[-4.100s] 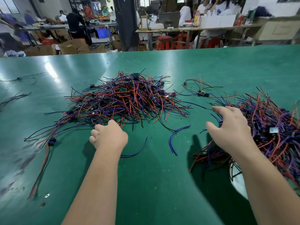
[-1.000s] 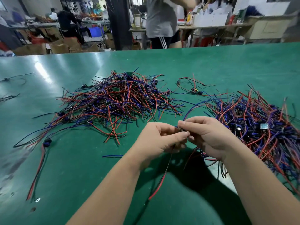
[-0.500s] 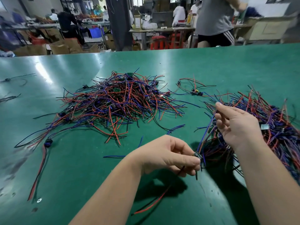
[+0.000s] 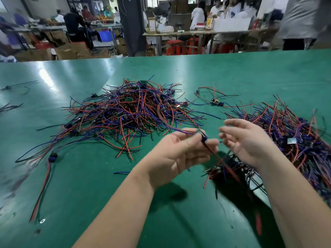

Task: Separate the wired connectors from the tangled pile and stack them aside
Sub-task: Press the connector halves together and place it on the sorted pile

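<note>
Left hand (image 4: 179, 154) pinches one wired connector (image 4: 204, 139); right hand (image 4: 248, 142) hangs just beside it, loose-fingered and empty. Two heaps: the tangled pile (image 4: 129, 113) lies beyond the left hand, the sorted pile (image 4: 295, 138) outside the right hand. Green surface (image 4: 86, 185); people (image 4: 75, 22) in a workshop beyond.

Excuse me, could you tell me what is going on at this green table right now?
A person is sorting wired connectors by hand on the green table. The left hand has a small dark blue wired connector in its grip, raised above the table with its leads trailing. The right hand is beside it, open and holding nothing. The tangled pile of red, blue and black wires lies in the middle, and a second heap of the same wires lies to the right.
</note>
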